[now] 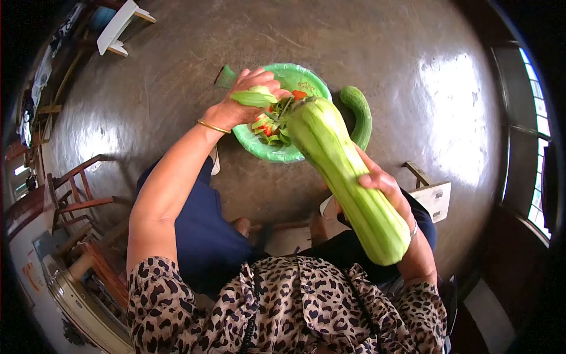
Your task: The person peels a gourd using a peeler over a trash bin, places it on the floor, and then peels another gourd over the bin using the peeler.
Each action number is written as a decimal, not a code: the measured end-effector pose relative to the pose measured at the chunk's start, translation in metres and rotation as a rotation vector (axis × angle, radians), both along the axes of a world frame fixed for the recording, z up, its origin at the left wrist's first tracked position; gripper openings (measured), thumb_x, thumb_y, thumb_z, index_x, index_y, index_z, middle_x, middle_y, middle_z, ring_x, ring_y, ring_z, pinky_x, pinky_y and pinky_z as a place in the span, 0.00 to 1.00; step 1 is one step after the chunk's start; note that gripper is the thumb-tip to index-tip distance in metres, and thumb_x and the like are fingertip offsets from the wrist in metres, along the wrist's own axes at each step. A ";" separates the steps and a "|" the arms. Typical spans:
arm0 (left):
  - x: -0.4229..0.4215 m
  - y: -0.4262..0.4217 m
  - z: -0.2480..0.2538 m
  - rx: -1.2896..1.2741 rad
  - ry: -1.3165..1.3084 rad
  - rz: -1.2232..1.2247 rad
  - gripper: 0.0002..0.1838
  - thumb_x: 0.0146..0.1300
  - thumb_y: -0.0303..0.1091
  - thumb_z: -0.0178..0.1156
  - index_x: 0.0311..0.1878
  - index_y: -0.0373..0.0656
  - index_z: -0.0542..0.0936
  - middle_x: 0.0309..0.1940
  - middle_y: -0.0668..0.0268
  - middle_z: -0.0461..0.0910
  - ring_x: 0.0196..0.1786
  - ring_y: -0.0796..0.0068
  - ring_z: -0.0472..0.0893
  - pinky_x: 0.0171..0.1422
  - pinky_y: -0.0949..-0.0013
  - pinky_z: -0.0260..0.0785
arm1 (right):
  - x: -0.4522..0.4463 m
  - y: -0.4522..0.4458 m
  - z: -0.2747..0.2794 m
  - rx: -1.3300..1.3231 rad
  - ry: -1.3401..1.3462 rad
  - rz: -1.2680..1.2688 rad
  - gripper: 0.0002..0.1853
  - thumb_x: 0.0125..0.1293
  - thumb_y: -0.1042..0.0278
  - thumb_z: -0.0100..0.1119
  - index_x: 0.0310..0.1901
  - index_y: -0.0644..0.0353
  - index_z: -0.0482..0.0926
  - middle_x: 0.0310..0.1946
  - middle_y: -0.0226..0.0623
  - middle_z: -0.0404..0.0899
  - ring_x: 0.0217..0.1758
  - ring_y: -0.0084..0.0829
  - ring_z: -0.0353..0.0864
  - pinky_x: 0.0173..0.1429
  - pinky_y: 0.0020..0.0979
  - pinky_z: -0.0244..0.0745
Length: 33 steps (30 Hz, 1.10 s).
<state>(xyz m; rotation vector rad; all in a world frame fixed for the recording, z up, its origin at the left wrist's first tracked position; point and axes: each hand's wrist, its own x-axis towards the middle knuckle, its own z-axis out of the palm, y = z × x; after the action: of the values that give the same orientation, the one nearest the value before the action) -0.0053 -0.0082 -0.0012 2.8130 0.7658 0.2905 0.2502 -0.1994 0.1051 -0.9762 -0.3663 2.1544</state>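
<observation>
My right hand (382, 184) grips a long, pale green gourd (354, 183) from its right side. Its skin is mostly peeled off in lengthwise bands, and its stem end tilts over the bowl. My left hand (250, 100) is closed above the left part of the bowl, with a pale green piece of gourd peel (253, 96) at its palm; its fingertips are partly hidden. Below the hands stands a green bowl (274, 152) lined with clear plastic, holding peel strips (277, 137) and red-orange scraps (299, 94).
A dark green curved gourd (358, 115) lies on the floor right of the bowl. A flat green item (225, 76) shows beside the left hand. White low stools stand at upper left (121, 26) and right (435, 200). Wooden chair frames (76, 189) are at left.
</observation>
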 end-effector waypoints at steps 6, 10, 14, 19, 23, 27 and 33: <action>0.016 -0.003 0.002 -0.100 0.134 0.143 0.09 0.65 0.39 0.54 0.43 0.50 0.81 0.36 0.67 0.78 0.46 0.62 0.76 0.48 0.58 0.67 | 0.003 0.008 0.002 0.042 -0.026 -0.082 0.45 0.54 0.46 0.56 0.70 0.62 0.58 0.48 0.57 0.76 0.32 0.38 0.82 0.31 0.31 0.80; 0.005 -0.022 -0.019 -0.498 0.258 0.240 0.20 0.65 0.52 0.54 0.39 0.45 0.84 0.40 0.59 0.83 0.45 0.56 0.80 0.47 0.51 0.67 | 0.010 0.009 -0.005 0.074 0.042 -0.127 0.44 0.56 0.45 0.55 0.70 0.64 0.59 0.54 0.52 0.74 0.40 0.34 0.80 0.41 0.29 0.78; 0.015 -0.010 0.002 -0.571 0.516 0.201 0.22 0.66 0.54 0.53 0.34 0.44 0.83 0.33 0.57 0.83 0.39 0.52 0.80 0.46 0.49 0.67 | 0.007 0.017 0.003 0.192 -0.311 -0.097 0.41 0.56 0.49 0.56 0.69 0.65 0.60 0.54 0.47 0.75 0.48 0.32 0.78 0.51 0.30 0.77; 0.007 -0.009 0.010 -0.264 0.124 0.089 0.12 0.67 0.43 0.53 0.40 0.48 0.82 0.30 0.60 0.78 0.36 0.54 0.78 0.39 0.53 0.68 | 0.006 0.021 0.011 0.203 -0.081 -0.231 0.38 0.63 0.47 0.52 0.68 0.64 0.59 0.51 0.58 0.75 0.39 0.39 0.83 0.42 0.35 0.83; 0.024 -0.005 0.036 0.024 -0.178 -0.029 0.12 0.68 0.39 0.52 0.39 0.44 0.81 0.31 0.61 0.75 0.36 0.56 0.73 0.40 0.58 0.66 | 0.005 0.025 -0.010 0.084 -0.124 -0.225 0.35 0.67 0.47 0.53 0.68 0.61 0.60 0.51 0.54 0.76 0.37 0.36 0.83 0.39 0.35 0.83; 0.047 -0.023 0.056 0.016 -0.419 -0.139 0.09 0.65 0.37 0.56 0.33 0.42 0.78 0.28 0.62 0.70 0.35 0.59 0.71 0.41 0.59 0.63 | 0.001 0.028 -0.026 -0.012 -0.095 -0.064 0.33 0.67 0.48 0.54 0.66 0.60 0.62 0.50 0.49 0.77 0.37 0.35 0.83 0.38 0.33 0.82; 0.043 -0.024 0.052 -0.036 -0.357 -0.172 0.08 0.62 0.40 0.58 0.30 0.49 0.79 0.28 0.66 0.68 0.38 0.63 0.71 0.43 0.60 0.61 | -0.007 0.023 -0.020 -0.043 -0.131 -0.016 0.30 0.67 0.53 0.53 0.67 0.55 0.62 0.46 0.45 0.78 0.35 0.33 0.81 0.41 0.32 0.81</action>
<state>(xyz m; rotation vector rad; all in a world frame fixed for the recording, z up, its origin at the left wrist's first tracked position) 0.0381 -0.0327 0.0509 2.6601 0.4428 0.7143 0.2435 -0.1768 0.0855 -1.1442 -0.3748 2.0976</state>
